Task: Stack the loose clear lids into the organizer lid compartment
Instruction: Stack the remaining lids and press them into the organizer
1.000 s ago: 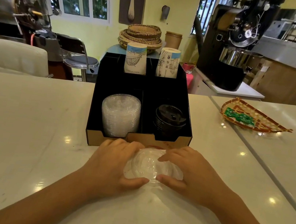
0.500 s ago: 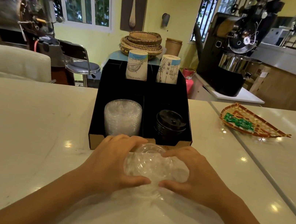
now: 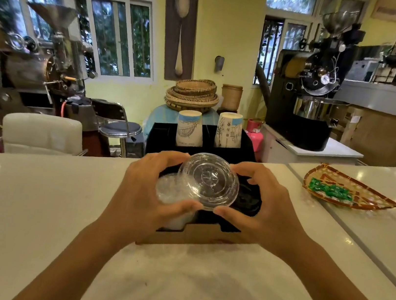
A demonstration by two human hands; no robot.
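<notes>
Lids (image 3: 209, 181): a clear round bunch held in the air over the front of the organizer, between both hands; only the top lid is plainly seen, how many lie under it cannot be told.
Facing: the flat top tilts toward the camera and up, rim edge lowest at the near side; being round, it shows no long axis.
Left hand (image 3: 145, 193): fingers curled over the far left rim, thumb under the near rim, pinching the lids.
Right hand (image 3: 264, 208): fingers bent at the far right rim, thumb tip at the near rim, pinching the lids from the other side.
Organizer (image 3: 194, 236): black box with a brown cardboard front, on the white counter (image 3: 17, 200), partly hidden by the hands.
Front left compartment: a stack of clear lids (image 3: 167, 191), just below and left of the held ones.
Front right compartment: dark lids (image 3: 247, 199), mostly covered.
Back compartments: two printed paper cups (image 3: 190, 129), upside down, side by side.
Basket (image 3: 350, 191): woven, on the counter well to the right, holding green wrapped pieces.
</notes>
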